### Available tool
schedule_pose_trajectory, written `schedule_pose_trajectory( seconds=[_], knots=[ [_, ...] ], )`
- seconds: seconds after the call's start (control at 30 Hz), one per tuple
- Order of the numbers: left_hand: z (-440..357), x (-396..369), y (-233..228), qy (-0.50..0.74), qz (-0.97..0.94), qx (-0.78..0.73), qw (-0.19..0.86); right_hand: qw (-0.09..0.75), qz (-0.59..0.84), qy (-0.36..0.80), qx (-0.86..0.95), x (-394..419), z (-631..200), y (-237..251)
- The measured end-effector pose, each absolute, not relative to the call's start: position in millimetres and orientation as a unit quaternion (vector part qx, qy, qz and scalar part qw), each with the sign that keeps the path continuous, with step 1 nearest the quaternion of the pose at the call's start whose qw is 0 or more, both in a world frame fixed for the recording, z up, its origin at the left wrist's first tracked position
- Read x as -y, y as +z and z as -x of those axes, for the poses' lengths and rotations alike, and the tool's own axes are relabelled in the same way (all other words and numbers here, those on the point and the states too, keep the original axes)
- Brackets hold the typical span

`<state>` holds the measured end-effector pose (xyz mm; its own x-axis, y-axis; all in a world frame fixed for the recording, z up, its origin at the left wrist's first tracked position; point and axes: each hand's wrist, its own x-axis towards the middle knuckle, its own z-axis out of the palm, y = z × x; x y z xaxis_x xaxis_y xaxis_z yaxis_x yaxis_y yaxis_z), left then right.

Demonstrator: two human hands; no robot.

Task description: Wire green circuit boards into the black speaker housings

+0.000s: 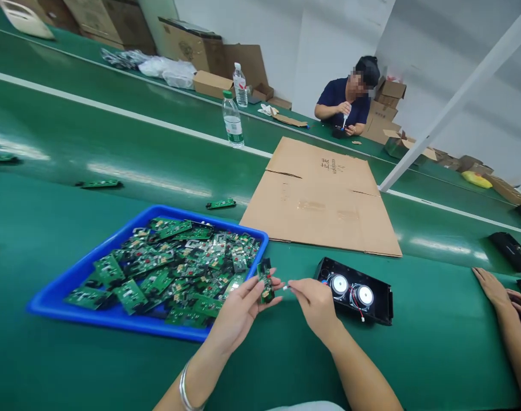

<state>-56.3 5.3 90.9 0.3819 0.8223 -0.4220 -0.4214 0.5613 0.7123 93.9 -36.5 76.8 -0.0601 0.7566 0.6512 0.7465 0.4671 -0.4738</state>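
Note:
Between the fingers of my left hand (238, 311) is a green circuit board (266, 282), held upright near the right rim of a blue tray (266, 235). My right hand (318, 305) pinches a small white plug (286, 287) close beside the board; a gap shows between the two. Just beyond my right hand lies a black speaker housing (378, 291) with two round speakers (339, 284) in it. A second white connector (362, 319) hangs on thin red and black wires over the housing's near edge. Many loose circuit boards (153, 262) fill the tray.
A flattened cardboard sheet (324, 200) lies behind the housing. Single boards (221, 204) rest on the green surface beyond the tray, near a water bottle (233, 123). At right are another person's hands (495, 291); across the table a co-worker (348, 103) works. A white post (452, 108) stands at right.

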Motion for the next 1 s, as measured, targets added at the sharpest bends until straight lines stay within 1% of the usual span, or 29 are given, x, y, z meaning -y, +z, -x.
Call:
schedule_pose_trajectory(
  seconds=[0.07, 0.13, 0.37, 0.53, 0.63, 0.87, 1.0],
  knots=[
    [55.0, -3.7, 88.7, 0.361, -0.301, -0.396, 0.789, 0.472, 0.535, 0.015, 0.701, 38.1, -93.9, 84.1],
    [51.6, -1.4, 86.1, 0.333, -0.34, -0.386, 0.79, 0.474, 0.554, 0.0, 0.685, 39.7, -92.7, 89.1],
    [42.1, 5.2, 84.8, 0.299, -0.401, -0.376, 0.78, 0.435, 0.56, -0.068, 0.702, 44.0, -92.8, 87.5],
    [39.1, 6.2, 85.5, 0.312, -0.422, -0.389, 0.757, 0.408, 0.551, -0.103, 0.721, 45.2, -93.7, 82.1],
    [38.3, 6.6, 86.7, 0.314, -0.43, -0.393, 0.75, 0.415, 0.545, -0.1, 0.722, 46.9, -94.0, 79.0],
    [42.1, 0.7, 88.8, 0.267, -0.455, -0.362, 0.769, 0.411, 0.534, -0.057, 0.737, 50.0, -99.2, 79.6],
    [41.0, 0.3, 89.0, 0.279, -0.465, -0.367, 0.756, 0.396, 0.54, -0.079, 0.739, 51.8, -98.2, 78.4]
  ],
)
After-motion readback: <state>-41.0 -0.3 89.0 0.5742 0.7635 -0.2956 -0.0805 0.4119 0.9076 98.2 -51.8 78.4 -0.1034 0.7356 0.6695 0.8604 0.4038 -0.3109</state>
